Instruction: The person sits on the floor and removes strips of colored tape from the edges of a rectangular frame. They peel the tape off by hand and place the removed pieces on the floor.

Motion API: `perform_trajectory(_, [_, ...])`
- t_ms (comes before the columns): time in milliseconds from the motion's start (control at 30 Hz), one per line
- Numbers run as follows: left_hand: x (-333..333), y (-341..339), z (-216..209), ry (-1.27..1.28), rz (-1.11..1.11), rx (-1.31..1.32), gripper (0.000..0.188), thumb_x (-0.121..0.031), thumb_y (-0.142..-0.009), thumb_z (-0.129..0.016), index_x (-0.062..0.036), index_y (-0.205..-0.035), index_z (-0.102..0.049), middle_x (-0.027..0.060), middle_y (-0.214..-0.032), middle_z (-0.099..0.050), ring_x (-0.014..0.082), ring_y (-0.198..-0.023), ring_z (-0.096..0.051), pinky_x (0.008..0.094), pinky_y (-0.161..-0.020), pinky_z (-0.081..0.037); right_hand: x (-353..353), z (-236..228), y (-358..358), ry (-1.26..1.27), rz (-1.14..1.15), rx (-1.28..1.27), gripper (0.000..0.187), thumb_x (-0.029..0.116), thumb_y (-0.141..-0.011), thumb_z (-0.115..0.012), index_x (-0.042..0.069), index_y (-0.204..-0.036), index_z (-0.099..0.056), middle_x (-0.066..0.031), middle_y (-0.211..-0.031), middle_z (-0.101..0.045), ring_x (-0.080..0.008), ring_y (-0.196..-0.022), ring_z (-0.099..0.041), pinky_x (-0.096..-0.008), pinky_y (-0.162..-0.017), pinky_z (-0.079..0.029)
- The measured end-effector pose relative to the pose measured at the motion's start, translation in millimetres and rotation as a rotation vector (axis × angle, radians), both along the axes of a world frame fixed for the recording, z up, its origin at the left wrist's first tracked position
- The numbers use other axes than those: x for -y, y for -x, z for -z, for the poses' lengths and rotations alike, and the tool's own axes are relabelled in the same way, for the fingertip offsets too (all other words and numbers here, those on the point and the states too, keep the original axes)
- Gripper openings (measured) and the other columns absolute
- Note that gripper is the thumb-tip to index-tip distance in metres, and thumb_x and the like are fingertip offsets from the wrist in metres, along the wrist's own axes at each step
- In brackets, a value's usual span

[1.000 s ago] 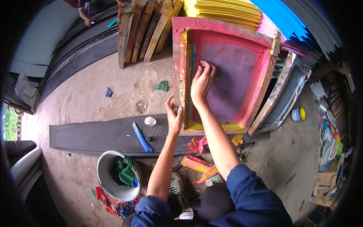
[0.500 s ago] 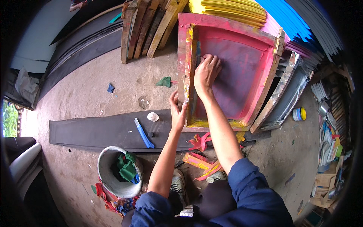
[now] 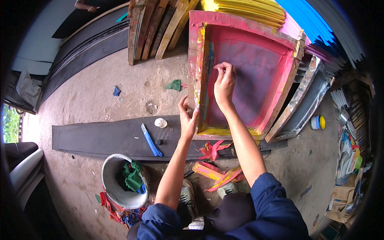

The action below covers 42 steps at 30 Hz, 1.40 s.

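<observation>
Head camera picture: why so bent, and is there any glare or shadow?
In the head view, the wide fisheye lens bows the black mat and leaves the corners dark; also in the head view, the floor by the opening at left glares nearly white, and a soft shadow darkens the pink-edged screen beside the right hand.

No words, numbers or signs can be read. Any print on the blue-and-yellow tub (image 3: 318, 122) at the right, or on the cardboard (image 3: 343, 193) heaped beyond it, is too small to make out.
</observation>
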<state>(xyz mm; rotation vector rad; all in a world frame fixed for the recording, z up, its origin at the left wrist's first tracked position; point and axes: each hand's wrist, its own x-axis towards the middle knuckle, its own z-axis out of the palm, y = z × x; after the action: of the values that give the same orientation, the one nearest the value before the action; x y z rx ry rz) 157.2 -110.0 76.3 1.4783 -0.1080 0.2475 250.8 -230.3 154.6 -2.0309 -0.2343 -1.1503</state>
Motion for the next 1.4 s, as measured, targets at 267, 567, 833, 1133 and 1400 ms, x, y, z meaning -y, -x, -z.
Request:
perform_trajectory(267, [-1, -3, 6, -0.024, -0.015, -0.016, 0.057, -0.012, -0.084, -0.055, -0.0074, -0.131, -0.023, 0.015, -0.114, -0.045, 0.0222, -0.109, -0.042, 0.0353, -0.096, -0.03, 11, 2, 27, -0.194, -0.183, -0.204, 0.004, 0.001, -0.086, -0.047, 0.001, -0.09, -0.045, -0.0116, -0.073, -0.053, -0.0203, -0.06, -0.055, -0.0316, -0.055, -0.045])
perform_trajectory(567, [4, 2, 14, -0.528, -0.17, 0.15, 0.074, -0.006, -0.076, -0.063, 0.0019, -0.134, -0.017, 0.0257, -0.121, -0.035, 0.0382, -0.112, -0.038, 0.0407, -0.096, -0.031, 50, 76, 128, 0.105, -0.338, -0.743, 0.006, -0.003, -0.079, -0.055, 0.0, -0.084, -0.053, -0.0102, -0.068, -0.057, -0.02, -0.06, -0.059, -0.0313, -0.055, -0.046])
perform_trajectory(833, [-2, 2, 18, -0.562, 0.017, 0.105, 0.07, -0.005, -0.085, -0.049, 0.005, -0.135, 0.0, 0.0296, -0.135, -0.018, 0.0364, -0.129, -0.02, 0.0387, -0.105, -0.019, 76, 109, 156, 0.555, -0.183, -0.66, 0.009, 0.005, -0.079, -0.052, 0.0, -0.085, -0.058, -0.0133, -0.085, -0.055, -0.03, -0.081, -0.052, -0.0391, -0.073, -0.044])
perform_trajectory(1133, [-21, 4, 25, -0.225, 0.019, -0.075, 0.051, 0.0, -0.089, -0.04, -0.0048, -0.137, -0.022, 0.0142, -0.136, -0.032, 0.0194, -0.125, -0.032, 0.0309, -0.103, -0.024, 23, 75, 91, -0.057, -0.387, -0.626, 0.024, 0.02, -0.08, -0.062, 0.001, -0.086, -0.05, -0.0147, -0.085, -0.055, -0.0322, -0.074, -0.057, -0.0382, -0.062, -0.048])
perform_trajectory(1400, [-20, 14, 16, -0.194, 0.05, -0.092, 0.056, 0.002, -0.086, -0.044, -0.008, -0.137, -0.024, 0.0101, -0.122, -0.047, 0.0162, -0.108, -0.046, 0.0285, -0.091, -0.037, -26, 64, 67, -0.203, -0.25, -0.52, 0.032, 0.02, -0.075, -0.068, 0.001, -0.089, -0.047, -0.017, -0.082, -0.055, -0.0332, -0.072, -0.057, -0.0395, -0.062, -0.045])
